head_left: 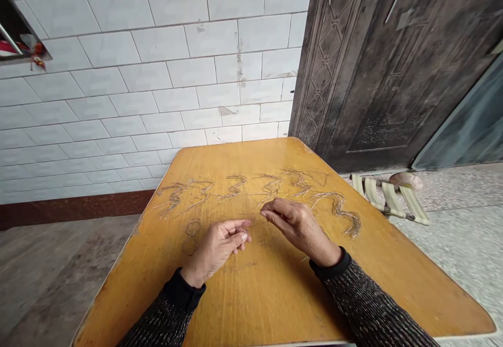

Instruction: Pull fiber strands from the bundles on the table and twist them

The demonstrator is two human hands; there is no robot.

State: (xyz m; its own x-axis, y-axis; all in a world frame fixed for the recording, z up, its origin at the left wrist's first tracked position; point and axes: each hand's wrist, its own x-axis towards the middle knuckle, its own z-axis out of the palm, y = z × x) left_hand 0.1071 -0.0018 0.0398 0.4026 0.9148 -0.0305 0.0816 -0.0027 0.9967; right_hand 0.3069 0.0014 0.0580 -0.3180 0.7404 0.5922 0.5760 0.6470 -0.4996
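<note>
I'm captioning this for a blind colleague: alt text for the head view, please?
A person's left hand and right hand hold a thin wire-like strand above a yellow-brown table. Wavy strand bundles lie across the table, and two loops lie beside the left hand. Behind are a white tiled wall and a dark patterned door.

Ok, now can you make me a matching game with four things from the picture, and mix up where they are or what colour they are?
1. table
2. door
3. tiled wall
4. thin strand

A. mostly white
B. between the left hand and the right hand
C. yellowish brown, with a flat top
D. dark, beyond the table on the right

Right pairs: 1-C, 2-D, 3-A, 4-B
</note>
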